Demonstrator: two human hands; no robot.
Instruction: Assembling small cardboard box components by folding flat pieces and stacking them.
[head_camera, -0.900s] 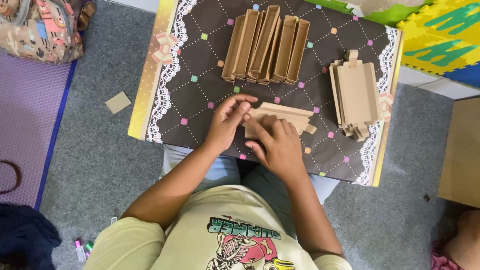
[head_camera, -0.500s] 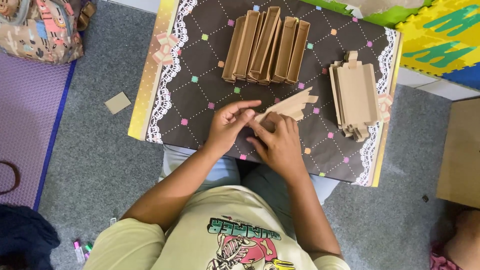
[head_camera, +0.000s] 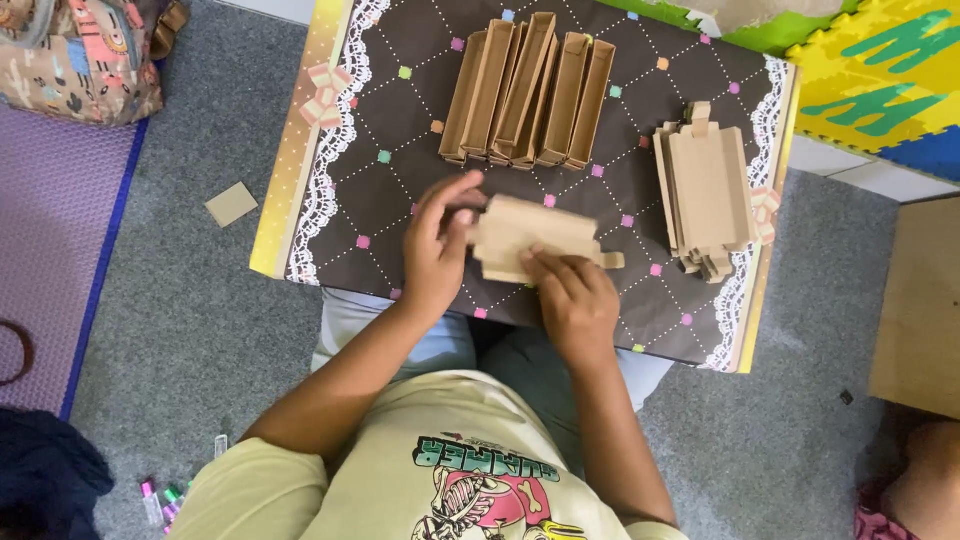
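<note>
Your left hand (head_camera: 437, 248) and right hand (head_camera: 573, 296) both close on a flat cardboard piece (head_camera: 533, 238) near the table's (head_camera: 330, 215) front edge, folded boxes (head_camera: 528, 90) at the far edge.

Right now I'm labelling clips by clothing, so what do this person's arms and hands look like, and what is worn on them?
Both arms are bare from the upper arm down. The left hand and right hand wear no gloves; no rings, watch or bracelet show. Short sleeves of a pale yellow-green T-shirt with a cartoon print on the chest cover the shoulders.
</note>
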